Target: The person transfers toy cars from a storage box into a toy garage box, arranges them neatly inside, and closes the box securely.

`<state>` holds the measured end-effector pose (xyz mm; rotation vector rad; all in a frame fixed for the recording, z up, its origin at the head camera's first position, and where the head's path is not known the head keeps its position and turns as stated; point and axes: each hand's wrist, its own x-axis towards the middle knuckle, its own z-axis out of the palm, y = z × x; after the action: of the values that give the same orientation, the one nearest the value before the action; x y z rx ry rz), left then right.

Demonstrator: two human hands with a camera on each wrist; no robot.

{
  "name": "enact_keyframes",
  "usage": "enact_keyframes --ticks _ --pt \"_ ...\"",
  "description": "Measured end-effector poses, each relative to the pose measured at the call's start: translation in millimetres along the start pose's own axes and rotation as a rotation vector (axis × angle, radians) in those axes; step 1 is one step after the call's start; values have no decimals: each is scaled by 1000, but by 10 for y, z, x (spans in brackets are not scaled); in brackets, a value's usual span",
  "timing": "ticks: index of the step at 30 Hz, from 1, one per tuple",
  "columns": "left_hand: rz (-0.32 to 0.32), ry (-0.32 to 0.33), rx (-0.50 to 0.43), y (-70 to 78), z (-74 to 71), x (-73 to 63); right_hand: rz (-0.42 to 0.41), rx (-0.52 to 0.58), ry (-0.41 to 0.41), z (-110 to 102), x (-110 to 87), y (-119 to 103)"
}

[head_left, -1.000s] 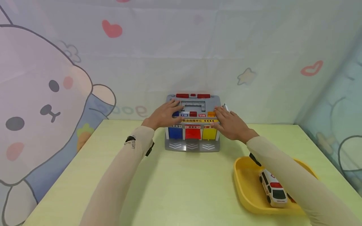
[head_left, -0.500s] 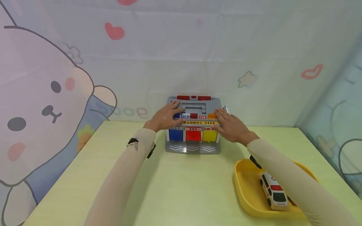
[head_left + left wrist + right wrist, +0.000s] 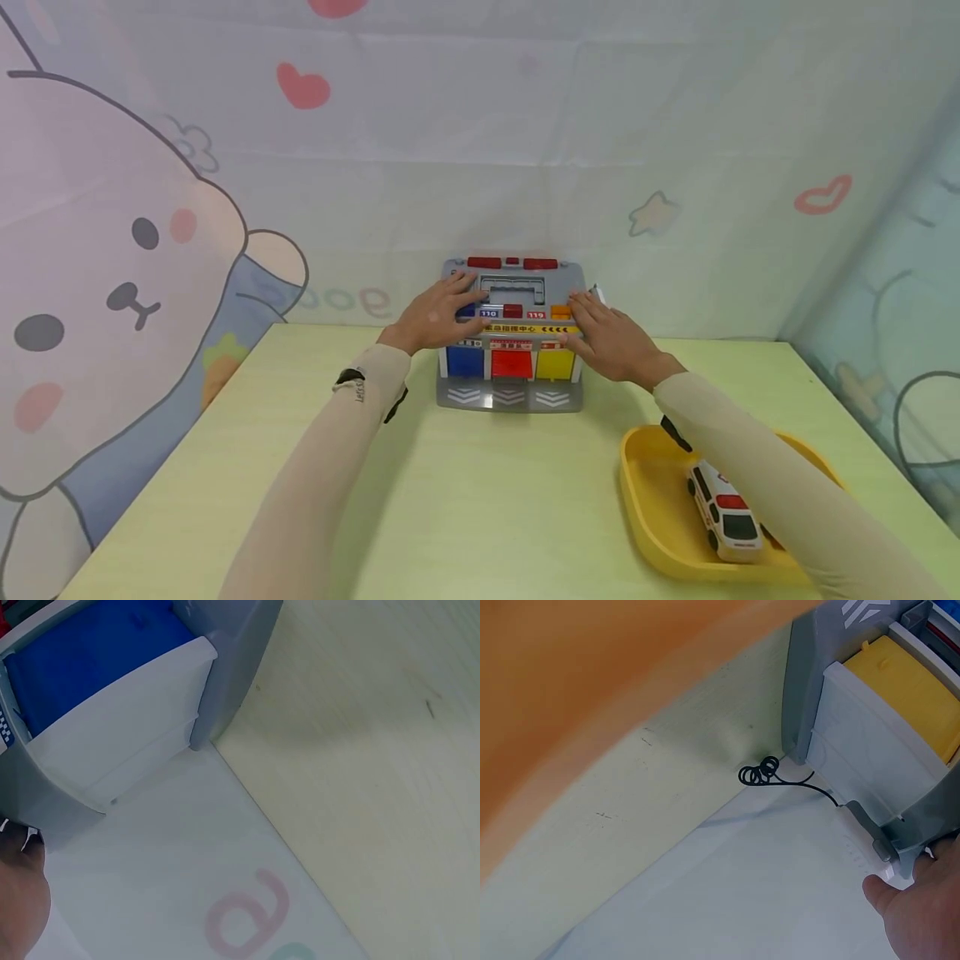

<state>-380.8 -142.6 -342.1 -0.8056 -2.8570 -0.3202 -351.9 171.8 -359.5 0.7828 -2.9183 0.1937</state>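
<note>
A grey toy garage (image 3: 555,285) stands against the back wall, with a blue door (image 3: 467,362), a red door (image 3: 512,363) and a yellow door (image 3: 555,364) in front. My left hand (image 3: 431,317) rests on the left end of its top, fingers spread. On the right end lies my right hand (image 3: 617,340), its fingers fairly straight. In the left wrist view, the blue door (image 3: 101,664) and the edge of my left hand (image 3: 22,904) show. The right wrist view has the yellow door (image 3: 907,686) and my right hand (image 3: 926,911) at the garage's edge.
On the right of the table (image 3: 480,500), a yellow tray (image 3: 637,508) holds a white toy ambulance (image 3: 726,512); my right forearm partly hides other contents. A coiled black cord (image 3: 765,776) runs to a small pale piece (image 3: 862,840) on the garage's side. A printed cloth (image 3: 487,125) hangs behind.
The head view has shifted slightly, so the scene sits a little lower. Both hands stay in the same places on the garage.
</note>
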Motion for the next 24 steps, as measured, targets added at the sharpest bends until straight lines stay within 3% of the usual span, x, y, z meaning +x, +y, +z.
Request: enact_keyframes --ticks 17,24 --pt "-43 -17 -78 -3 -18 17 -16 -1 9 -11 -10 12" --pt "-32 -4 -82 0 -31 39 -20 5 14 -21 0 28"
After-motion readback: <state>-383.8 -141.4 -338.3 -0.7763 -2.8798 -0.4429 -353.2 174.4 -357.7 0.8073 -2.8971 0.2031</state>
